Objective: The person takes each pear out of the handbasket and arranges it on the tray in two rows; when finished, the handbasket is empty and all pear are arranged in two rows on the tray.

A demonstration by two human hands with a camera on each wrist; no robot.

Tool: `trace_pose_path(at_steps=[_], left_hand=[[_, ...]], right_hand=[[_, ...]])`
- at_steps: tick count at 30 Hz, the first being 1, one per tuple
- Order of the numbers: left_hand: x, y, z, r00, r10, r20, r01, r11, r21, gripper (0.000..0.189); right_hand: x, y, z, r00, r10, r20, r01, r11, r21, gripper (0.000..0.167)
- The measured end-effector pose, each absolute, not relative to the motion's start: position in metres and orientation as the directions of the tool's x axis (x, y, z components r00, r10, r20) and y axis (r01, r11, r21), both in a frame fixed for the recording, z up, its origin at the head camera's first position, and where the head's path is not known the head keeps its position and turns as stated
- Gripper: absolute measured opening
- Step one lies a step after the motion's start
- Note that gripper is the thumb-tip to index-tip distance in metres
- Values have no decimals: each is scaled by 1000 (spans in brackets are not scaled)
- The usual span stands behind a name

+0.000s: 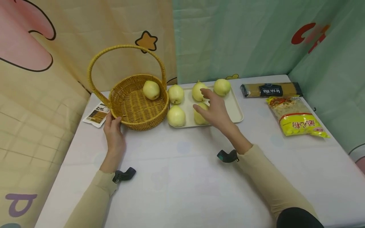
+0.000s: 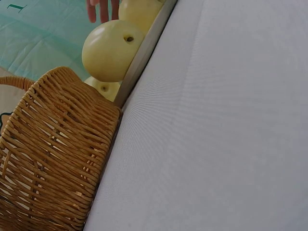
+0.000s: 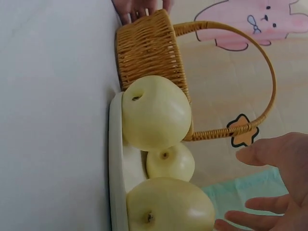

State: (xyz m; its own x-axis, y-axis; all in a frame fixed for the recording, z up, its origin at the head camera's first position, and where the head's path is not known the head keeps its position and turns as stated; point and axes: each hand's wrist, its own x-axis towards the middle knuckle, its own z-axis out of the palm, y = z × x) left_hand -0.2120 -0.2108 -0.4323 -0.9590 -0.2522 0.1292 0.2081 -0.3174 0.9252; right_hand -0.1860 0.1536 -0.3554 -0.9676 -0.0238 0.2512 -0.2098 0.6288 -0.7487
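Note:
A woven basket [image 1: 139, 124] with a tall arched handle stands at the back left, tilted towards me, with one pale yellow-green pear [image 1: 151, 90] inside. My left hand [image 1: 114, 134] holds the basket by its near left side, fingertips at the rim; the right wrist view shows these fingers [image 3: 139, 13] against the wicker. Beside the basket, a white tray [image 1: 235, 110] carries several more pears [image 1: 176, 116]. Above the tray hovers my right hand [image 1: 215, 110], thumb and fingers spread apart, holding nothing. It partly covers the near right pear [image 1: 199, 117] in the head view.
A white-and-brown packet [image 1: 98, 115] lies left of the basket, partly behind it. At the back right are a dark-labelled pack of pasta [image 1: 271, 90] and a yellow bag of food [image 1: 297, 117]. Curtains [image 1: 228, 38] hang close behind the table [image 1: 171, 177].

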Motion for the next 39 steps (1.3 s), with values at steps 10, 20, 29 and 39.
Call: trace_pose_path(at_steps=[10, 20, 29, 39], left_hand=[[-213, -211, -435, -958, -260, 121, 202, -314, 928, 54], [-211, -210, -435, -958, -248, 140, 214, -302, 929, 55], [-211, -212, -436, -959, -240, 150, 220, -300, 928, 56], [-210, -213, -436, -957, -239, 162, 227, -276, 934, 56]], right_hand=[[-205, 115, -350, -934, -20, 357, -323, 474, -819, 52], [-226, 56, -342, -923, -77, 376, -373, 413, -831, 53], [-257, 26, -345, -930, -111, 351, -361, 465, -809, 57], [-279, 7, -343, -956, -177, 235, -293, 501, -814, 72]])
